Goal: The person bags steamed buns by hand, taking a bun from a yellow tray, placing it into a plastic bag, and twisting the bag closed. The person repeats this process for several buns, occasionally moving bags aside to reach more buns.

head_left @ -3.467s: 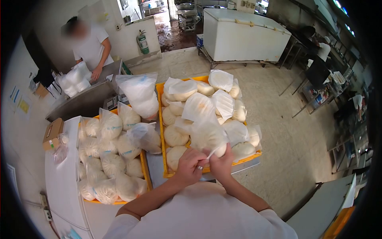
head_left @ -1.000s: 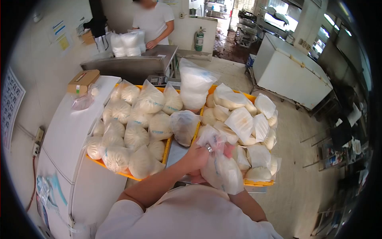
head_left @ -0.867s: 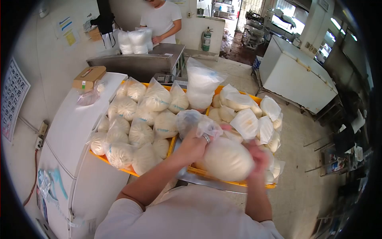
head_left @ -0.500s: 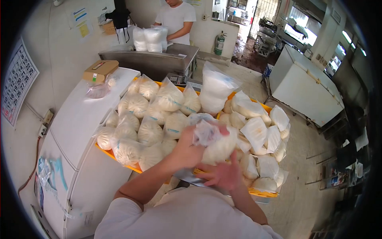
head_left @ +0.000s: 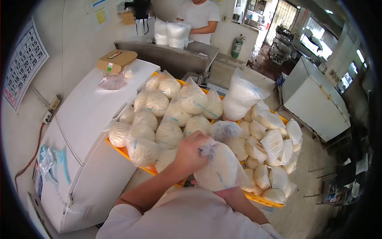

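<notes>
My left hand point(head_left: 192, 154) is closed around the gathered neck of a clear plastic bag point(head_left: 221, 169) that is filled with a pale, rounded mass and has blue print. The bag hangs tilted in front of my chest. My right hand point(head_left: 227, 192) is mostly behind and under this bag, with only a bit by the wrist showing; its fingers are hidden. Just beyond the held bag is the loose top of another clear bag point(head_left: 225, 131). Similar filled bags point(head_left: 170, 134) are packed in the yellow crate point(head_left: 112, 146) at my left.
Another yellow crate point(head_left: 262, 199) holds more pale bagged pieces at the right, beside a tall bag of white contents point(head_left: 241, 97). A white freezer point(head_left: 81, 119) with a cardboard box point(head_left: 116, 60) stands left. A person point(head_left: 201, 20) stands behind the metal counter point(head_left: 167, 55).
The bag has come lower and closer to my chest, its neck now bunched in my left hand. My right hand, spread below it before, has gone behind it. The camera view has shifted.
</notes>
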Demonstrator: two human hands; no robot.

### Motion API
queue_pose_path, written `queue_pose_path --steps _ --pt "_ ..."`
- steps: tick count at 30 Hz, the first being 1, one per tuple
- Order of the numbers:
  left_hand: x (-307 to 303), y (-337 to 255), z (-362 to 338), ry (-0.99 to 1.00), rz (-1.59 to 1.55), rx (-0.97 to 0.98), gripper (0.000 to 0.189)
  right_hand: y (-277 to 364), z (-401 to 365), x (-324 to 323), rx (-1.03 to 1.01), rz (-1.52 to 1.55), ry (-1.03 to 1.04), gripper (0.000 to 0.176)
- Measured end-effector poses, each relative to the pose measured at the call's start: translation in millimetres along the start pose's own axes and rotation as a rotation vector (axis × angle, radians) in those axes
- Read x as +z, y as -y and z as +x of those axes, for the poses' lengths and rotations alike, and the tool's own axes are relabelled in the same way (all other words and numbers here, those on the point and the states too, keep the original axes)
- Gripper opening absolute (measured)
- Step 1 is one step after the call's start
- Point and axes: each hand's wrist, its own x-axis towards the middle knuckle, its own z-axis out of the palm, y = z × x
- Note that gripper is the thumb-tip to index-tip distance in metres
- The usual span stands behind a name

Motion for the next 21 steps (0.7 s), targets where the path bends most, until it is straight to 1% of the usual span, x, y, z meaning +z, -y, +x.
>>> queue_pose_path --steps 1,2,3,4,5,6,7,9,11,13,14,15,17,19,20,21 --pt "-10 2 -1 0.014 0.0 -0.022 0.026 -4 11 7 0.053 0.023 0.037 0.079" --pt "-23 0 0 0.03 -0.004 -0.038 0.032 -9 17 20 -0.01 -0.058 -0.067 0.073" --pt "-34 -1 2 0.044 -0.011 -0.05 0.038 -8 26 21 -0.011 0.056 -0.089 0.071" --pt "-40 -2 2 0.017 0.053 0.055 0.049 -6 36 17 -0.014 0.167 -0.108 0.068" --pt "-45 -2 0 -0.01 0.115 0.157 0.061 -3 47 16 0.019 0.168 -0.052 0.067" --pt "-50 4 -1 -0.014 0.165 0.179 0.07 0 57 15 0.052 0.167 0.005 0.065" --pt "-56 11 -2 -0.019 0.215 0.2 0.079 7 71 17 0.12 0.052 0.143 0.063" --pt "-65 44 2 0.018 0.291 0.092 0.093 12 98 29 0.116 -0.136 0.107 0.062" --pt "-82 59 25 0.143 -0.117 -0.226 0.086 -1 137 48 -0.033 -0.282 -0.238 0.062" --pt "-91 127 47 -0.05 -0.402 -0.439 0.069 4 178 55 0.072 -0.439 -0.311 0.064" --pt "-99 135 63 -0.178 -0.576 -0.547 0.061 9 190 56 0.124 -0.513 -0.349 0.065" --pt "-109 144 81 -0.306 -0.747 -0.654 0.053 15 194 61 0.062 -0.573 -0.381 0.065" --pt "-139 192 116 -0.163 -0.926 -0.549 0.053 26 195 72 -0.066 -0.696 -0.446 0.066" --pt "-158 222 149 -0.239 -0.556 -0.507 0.053 50 173 71 -0.227 -0.832 -0.377 0.061" --pt "-165 232 162 -0.157 -0.574 -0.545 0.051 65 157 70 -0.307 -0.901 -0.344 0.058" --pt "-171 242 173 -0.073 -0.593 -0.586 0.049 80 142 70 -0.378 -0.97 -0.372 0.054"
